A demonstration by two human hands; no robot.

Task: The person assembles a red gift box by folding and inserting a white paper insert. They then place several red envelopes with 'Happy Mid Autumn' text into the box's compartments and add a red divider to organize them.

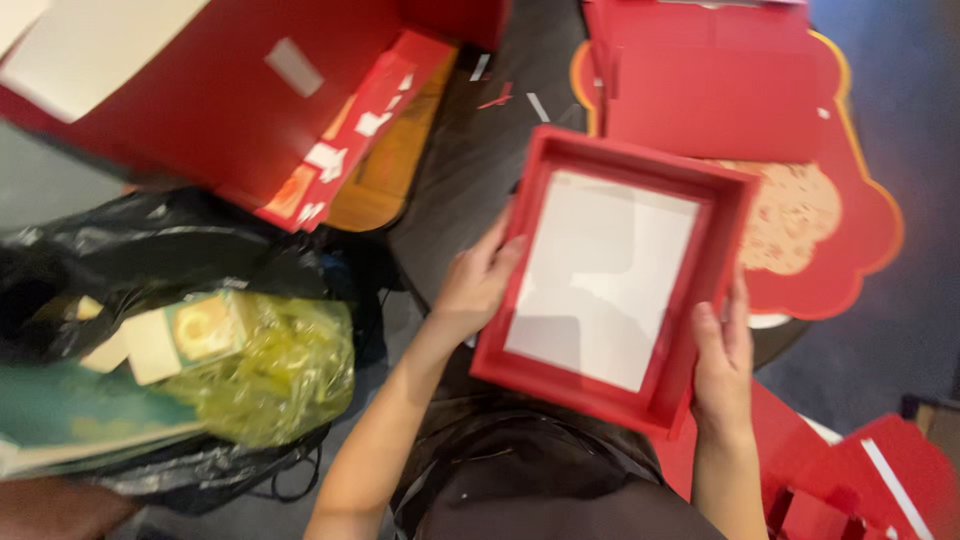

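Head view: 2 bare hands hold 1 shallow red box tray (pixel 700 215) above the person's lap. The left hand (pixel 478 283) closes on the tray's left wall, thumb over the rim and fingers wrapped under the outside. The right hand (pixel 722 362) grips the lower right corner, fingers flat against the outer wall and thumb along the rim. Between the 2 grips, inside the tray, lies a white sheet (pixel 603 278) that covers nearly the whole floor, with only a thin red margin showing around it.

Judging from how things lie, the tray looks formed: its 4 walls stand up and the white liner sits flat and square inside, so the lining of this piece seems done. Nothing closes it; no lid is on it.

Beyond the right grip, further from the body, lies a red scalloped card (pixel 860 200) with a pale patterned centre, and more flat red board (pixel 715 95) above it. Near the right wrist, lower, red cut pieces (pixel 880 480) lie loose, which suggests more parts are left to work on. Beyond the left grip stands a large red folded box (pixel 200 110) with white tape patches. To the left of that hand sits a black bag (pixel 120 250) holding a yellow-green plastic bag (pixel 290 370) and scraps.
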